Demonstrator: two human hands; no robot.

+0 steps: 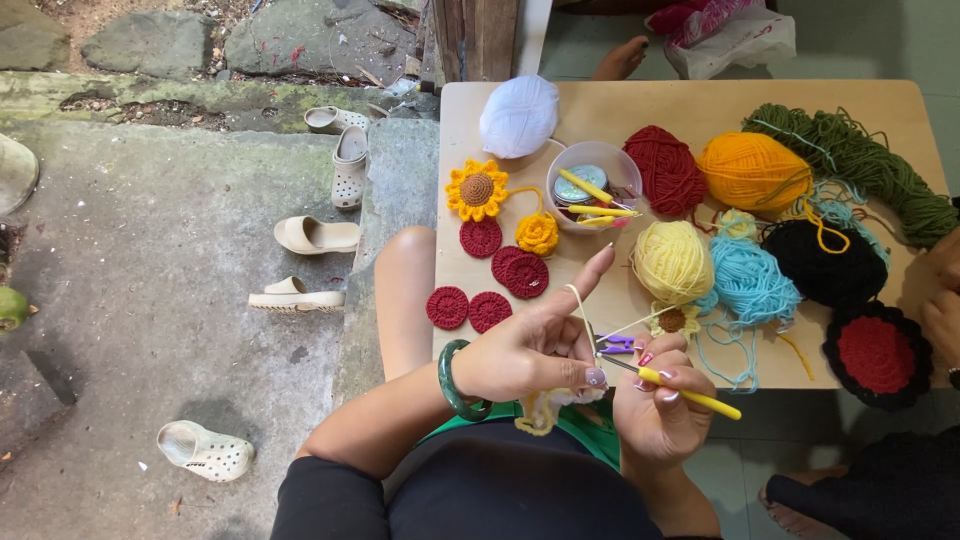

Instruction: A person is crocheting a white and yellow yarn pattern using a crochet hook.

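Observation:
My left hand [530, 345], with a green bangle [455, 383] at the wrist, pinches a small pale yellow crochet piece [545, 408], and the pale yellow strand [578, 305] runs over its raised forefinger. A yellow-handled crochet hook [690, 393] sits in my right hand [660, 405], its metal tip at the piece. The strand leads to a pale yellow yarn ball [672, 260] on the wooden table [620, 110]. Small purple scissors [617, 344] lie just behind my hands.
Red crocheted discs [488, 310], a crocheted sunflower [477, 189], a clear bowl of tools [595, 185] and yarn balls in white, red, orange, green, blue and black cover the table. Another person's hands [942, 300] are at the right edge. Sandals [315, 235] lie on the concrete at left.

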